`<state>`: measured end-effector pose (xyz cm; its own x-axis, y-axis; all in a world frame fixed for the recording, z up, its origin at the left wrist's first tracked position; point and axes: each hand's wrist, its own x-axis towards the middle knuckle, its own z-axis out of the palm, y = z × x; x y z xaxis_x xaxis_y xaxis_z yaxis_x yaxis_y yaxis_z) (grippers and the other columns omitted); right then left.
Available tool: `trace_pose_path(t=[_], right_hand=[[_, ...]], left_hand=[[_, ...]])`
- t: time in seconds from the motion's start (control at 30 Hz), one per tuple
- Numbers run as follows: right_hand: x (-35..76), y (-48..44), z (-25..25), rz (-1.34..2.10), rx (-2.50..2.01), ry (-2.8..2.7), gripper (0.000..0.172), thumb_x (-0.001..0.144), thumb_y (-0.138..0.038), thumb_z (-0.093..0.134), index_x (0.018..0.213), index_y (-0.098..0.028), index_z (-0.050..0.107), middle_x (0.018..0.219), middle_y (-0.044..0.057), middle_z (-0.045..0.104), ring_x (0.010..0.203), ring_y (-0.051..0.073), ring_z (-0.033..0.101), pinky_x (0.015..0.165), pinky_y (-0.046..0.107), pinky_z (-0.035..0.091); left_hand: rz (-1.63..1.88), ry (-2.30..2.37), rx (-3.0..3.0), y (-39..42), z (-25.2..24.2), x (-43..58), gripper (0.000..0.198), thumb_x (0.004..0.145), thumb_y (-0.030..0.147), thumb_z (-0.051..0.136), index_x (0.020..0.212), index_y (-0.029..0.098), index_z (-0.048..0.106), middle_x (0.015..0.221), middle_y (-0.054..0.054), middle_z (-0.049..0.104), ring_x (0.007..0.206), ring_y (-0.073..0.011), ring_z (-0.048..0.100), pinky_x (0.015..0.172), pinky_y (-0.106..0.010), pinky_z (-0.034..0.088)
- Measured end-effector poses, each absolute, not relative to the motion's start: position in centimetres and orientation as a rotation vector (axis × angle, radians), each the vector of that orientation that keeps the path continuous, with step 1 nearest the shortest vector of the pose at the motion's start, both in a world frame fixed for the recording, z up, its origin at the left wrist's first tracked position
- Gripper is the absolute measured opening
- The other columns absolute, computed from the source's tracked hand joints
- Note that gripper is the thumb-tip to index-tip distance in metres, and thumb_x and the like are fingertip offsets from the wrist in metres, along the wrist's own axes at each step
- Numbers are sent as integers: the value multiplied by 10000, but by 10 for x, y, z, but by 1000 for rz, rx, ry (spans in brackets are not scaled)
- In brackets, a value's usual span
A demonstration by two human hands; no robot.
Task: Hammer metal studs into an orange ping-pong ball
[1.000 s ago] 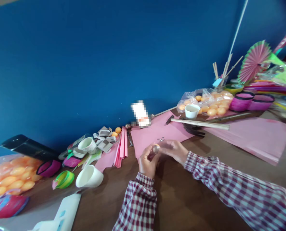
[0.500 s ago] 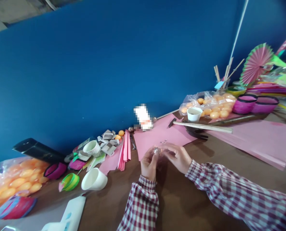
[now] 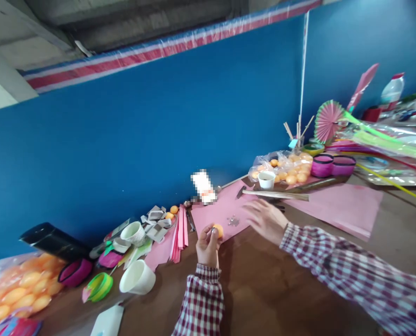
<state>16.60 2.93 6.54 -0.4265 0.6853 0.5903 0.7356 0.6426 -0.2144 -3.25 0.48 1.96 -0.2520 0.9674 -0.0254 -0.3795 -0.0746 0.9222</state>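
Note:
My left hand [image 3: 208, 247] is closed on a small orange ball [image 3: 218, 230], with a tiny silvery piece between the fingertips at its side. My right hand [image 3: 268, 221], a little smeared by motion, is open with its fingers stretched out and nothing visible in it. It hovers just in front of a hammer [image 3: 276, 194] with a pale wooden handle; whether it touches the hammer I cannot tell. Between my hands, a small heap of shiny bits [image 3: 233, 220] lies on a pink sheet [image 3: 215, 217].
Left of my hands are folded pink strips [image 3: 181, 228], a tipped white cup [image 3: 138, 277], a green bowl-like item [image 3: 100, 285] and a bag of orange balls [image 3: 22, 289]. Behind the hammer stand a small white cup [image 3: 266, 179] and another bag [image 3: 295, 169]. A blue wall [image 3: 151, 121] rises behind.
My right hand has come away from my left and moved right towards the hammer, its fingers opening. The orange ball now shows in my left hand. The view has tilted up.

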Motion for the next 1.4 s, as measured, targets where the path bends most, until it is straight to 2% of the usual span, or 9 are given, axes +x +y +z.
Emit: trace_pose_path(t=[0.17, 0.3, 0.57, 0.67, 0.83, 0.9, 1.0, 1.1, 1.4], right_hand=[[227, 49, 75, -456, -1576, -2261, 296, 748, -199, 509, 1043, -197, 530, 969, 110, 566, 940, 255, 472, 790, 396, 357], [242, 63, 69, -451, -1702, -2313, 194, 779, -129, 438, 912, -150, 577, 857, 152, 571, 893, 250, 500, 632, 326, 359], [232, 54, 75, -373, -1744, -2307, 262, 781, -80, 366, 977, -80, 540, 749, 162, 573, 718, 225, 565, 597, 327, 360], [223, 19, 72, 193, -1617, -2147, 279, 841, -227, 298, 1006, -119, 494, 864, 124, 575, 754, 170, 569, 648, 265, 408], [205, -47, 54, 1243, -1284, -1923, 344, 830, -438, 278, 826, -165, 486, 702, 18, 569, 578, 114, 568, 494, 212, 473], [201, -60, 45, 1142, -1308, -1968, 354, 834, -437, 262, 845, -175, 500, 590, -2, 564, 455, 108, 534, 451, 233, 480], [195, -64, 33, 657, -1251, -1919, 326, 821, -392, 305, 998, -194, 494, 827, 65, 627, 624, 146, 606, 629, 287, 526], [190, -59, 29, 600, -1217, -1913, 327, 827, -343, 284, 1025, -195, 499, 923, 87, 625, 777, 169, 618, 713, 285, 521], [187, -66, 35, 411, -1141, -1995, 361, 850, -315, 250, 1094, -167, 472, 972, 110, 625, 746, 164, 634, 672, 277, 537]], left_hand=[[1579, 1089, 837, 9, 11, -35, 417, 614, 343, 655, 976, 159, 559, 854, -47, 621, 710, -109, 592, 649, -262, 483], [1615, 1114, 1028, 11, 3, -37, 516, 541, 256, 716, 1016, 145, 548, 924, -72, 613, 790, -131, 585, 711, -270, 481], [1604, 1198, 1110, 7, 10, -38, 481, 558, 281, 694, 999, 132, 575, 914, -86, 616, 688, -131, 599, 603, -252, 509], [1613, 1218, 1088, 9, 10, -39, 504, 565, 274, 687, 1033, 135, 560, 920, -87, 610, 670, -122, 593, 586, -252, 514], [1653, 1240, 1153, 14, 2, -41, 496, 570, 264, 682, 1033, 131, 563, 872, -79, 629, 655, -124, 595, 591, -254, 518], [1651, 1221, 1181, 15, 0, -41, 498, 578, 260, 677, 1043, 128, 556, 896, -88, 633, 681, -139, 605, 612, -270, 521], [1660, 1204, 1191, 15, 0, -41, 494, 575, 241, 681, 1038, 121, 558, 935, -109, 635, 762, -170, 614, 676, -296, 513], [1660, 1213, 1153, 14, 2, -40, 479, 563, 204, 689, 1018, 115, 569, 911, -113, 648, 807, -183, 614, 737, -313, 495], [1655, 1223, 1237, 17, -3, -41, 500, 594, 243, 668, 1060, 102, 552, 932, -124, 636, 812, -182, 604, 713, -299, 494]])
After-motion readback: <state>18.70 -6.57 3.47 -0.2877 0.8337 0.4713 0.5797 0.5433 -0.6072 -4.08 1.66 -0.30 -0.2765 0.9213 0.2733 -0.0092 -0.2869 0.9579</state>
